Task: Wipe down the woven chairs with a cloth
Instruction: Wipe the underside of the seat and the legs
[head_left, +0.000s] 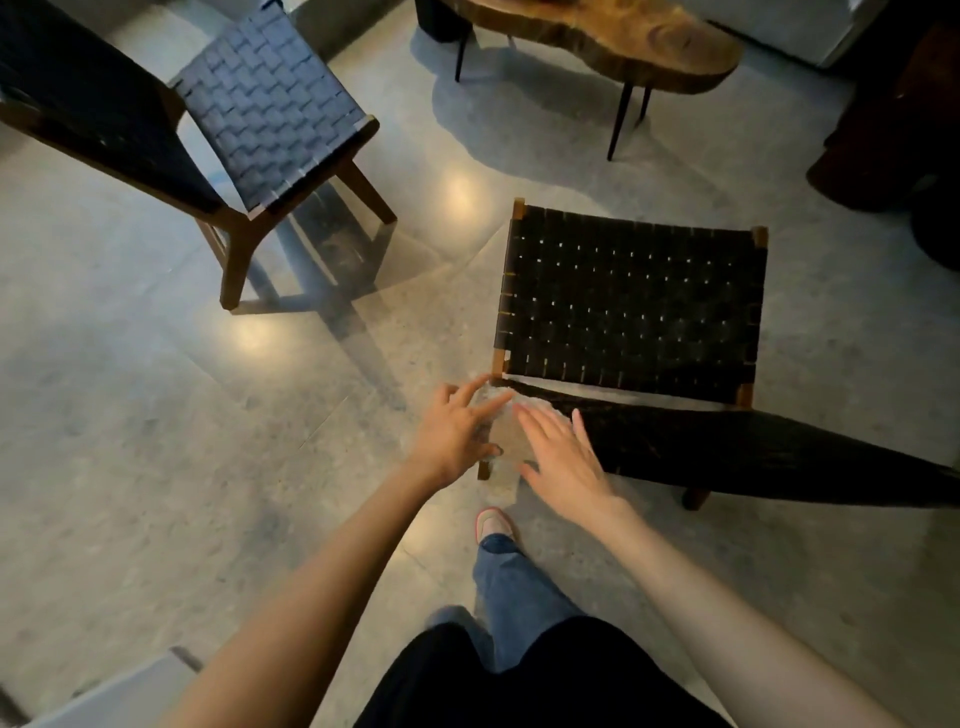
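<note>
The cloth is pale, thin and blurred, so its weave cannot be made out. It is draped over the left top corner of the backrest of the near woven chair. From that corner it hangs down the back of the chair towards the floor, its long axis running roughly down the picture.

The chair has dark straps on a brown wooden frame. Its seat faces away from the person, towards the wooden table.

The left hand lies on the cloth's left side, fingers straight and slightly parted, pointing up at the corner, thumb beside the cloth's edge. The right hand lies palm down across cloth and backrest, fingers straight and fanned apart. Both forearms are bare and reach forward.

A second woven chair stands well apart at upper left.
</note>
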